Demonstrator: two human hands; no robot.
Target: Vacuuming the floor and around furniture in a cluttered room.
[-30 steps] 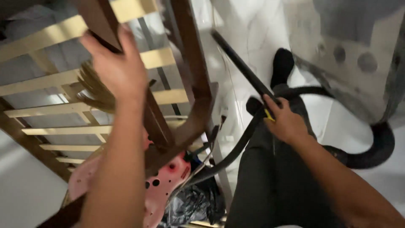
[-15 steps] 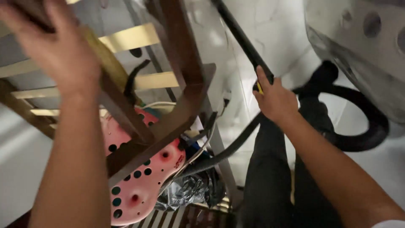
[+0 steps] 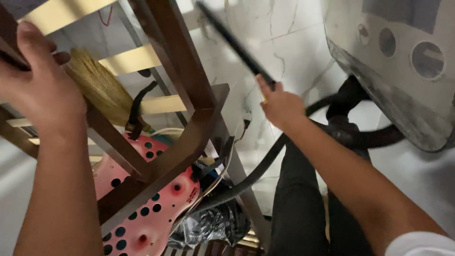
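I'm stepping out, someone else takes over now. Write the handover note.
Left hand: gripping the brown wooden frame, holding it tilted up off the floor.
Right hand: shut on the black vacuum wand, which points at the white marble floor; grey hose trails back under the frame.
Under the frame: straw broom, pink perforated board.
Done or left: cannot tell; no dirt visible.
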